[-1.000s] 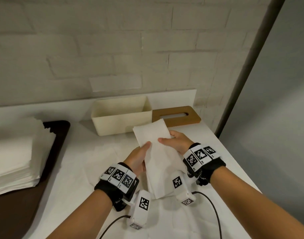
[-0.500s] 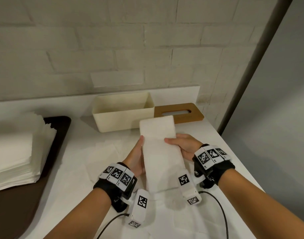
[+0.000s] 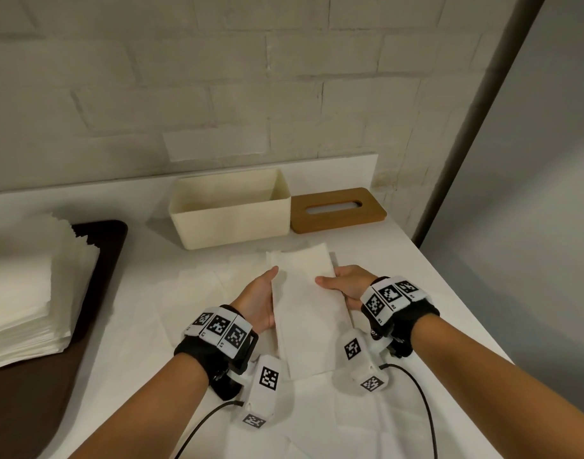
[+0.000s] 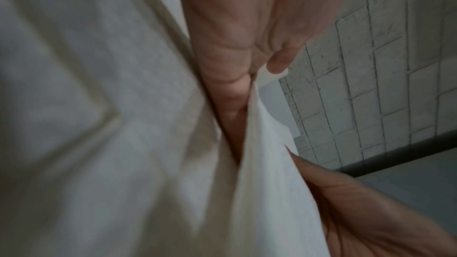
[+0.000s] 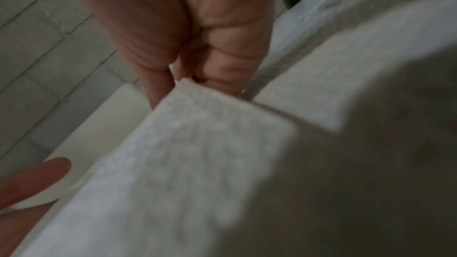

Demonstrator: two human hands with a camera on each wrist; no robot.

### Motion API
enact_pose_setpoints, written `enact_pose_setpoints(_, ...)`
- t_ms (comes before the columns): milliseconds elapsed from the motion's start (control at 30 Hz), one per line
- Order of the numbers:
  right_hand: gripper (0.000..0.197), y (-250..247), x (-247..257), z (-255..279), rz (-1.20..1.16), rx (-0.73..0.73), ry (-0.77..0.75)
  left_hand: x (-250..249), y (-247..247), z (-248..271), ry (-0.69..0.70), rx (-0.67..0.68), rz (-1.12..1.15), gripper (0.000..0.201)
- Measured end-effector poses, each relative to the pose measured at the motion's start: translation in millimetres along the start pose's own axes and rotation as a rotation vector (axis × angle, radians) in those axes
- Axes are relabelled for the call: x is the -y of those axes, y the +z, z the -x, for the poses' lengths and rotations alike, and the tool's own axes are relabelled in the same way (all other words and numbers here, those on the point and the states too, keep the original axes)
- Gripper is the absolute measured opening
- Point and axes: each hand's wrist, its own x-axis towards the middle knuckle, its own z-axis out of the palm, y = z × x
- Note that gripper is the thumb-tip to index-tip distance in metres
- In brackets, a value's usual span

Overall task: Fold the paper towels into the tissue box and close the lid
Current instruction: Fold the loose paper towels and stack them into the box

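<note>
table (image 3: 393, 270): white counter against the brick wall, loose flat sheets spread over it under the hands
tray (image 3: 95, 276): dark brown, on the left, carrying the spare stack
stack (image 3: 22, 293): big pile of unfolded paper towels, not in play right now
box (image 3: 231, 213): cream tub, open top, looks empty from here, sits at the back just past the hands
lid (image 3: 337, 208): wooden with 1 slot, lying flat right beside the box, so closing is a later job I reckon
towel (image 3: 308, 313): the 1 being worked, folded into a long narrow strip, held low over the table between both hands, far end pointing at the box
left hand (image 3: 259, 301): fingers curled under the strip's left long edge, thumb on top, so it's pinching it
right hand (image 3: 350, 286): same deal on the right long edge, thumb over the top, fingers tucked below
handling: it's light, soft and floppy, zero stiffness, so the fold wants to spring open. I'd hold both long edges near the middle like this, keep it flat, and lower it in lengthwise. Rough tugging could tear or crumple it.
</note>
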Motion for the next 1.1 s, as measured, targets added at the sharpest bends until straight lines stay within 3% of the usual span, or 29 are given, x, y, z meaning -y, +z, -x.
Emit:
enact_pose_setpoints(167,0.034,6,5,0,0.026,0.011,-0.015,1,-3,-4,-0.002,-0.004,-0.019,0.046)
enact_pose_setpoints(300,0.042,10,9,5,0.062,0.018,-0.025,1,0,-7,0.025,-0.083,-0.170,0.037)
enact_pose_setpoints(467,0.014,-4,14,18,-0.006,-0.004,-0.072,-12,5,0,0.124,-0.177,-0.334,0.035)
enact_pose_setpoints(667,0.066,-32,15,39,0.790,-0.155,-0.035,-65,-9,44,0.371,-0.303,-0.394,0.021)
enact_pose_setpoints(833,0.077,-18,8,23,0.801,-0.210,-0.052,-69,-32,65,0.400,-0.386,-0.357,0.017)
enact_pose_setpoints(1000,0.062,0,16,6,0.820,-0.211,-0.147,-46,-38,70,0.351,-0.413,-0.307,0.015)
enact_pose_setpoints(1100,0.061,4,20,2,0.855,-0.168,-0.124,-40,-40,72,0.362,-0.439,-0.267,0.024)
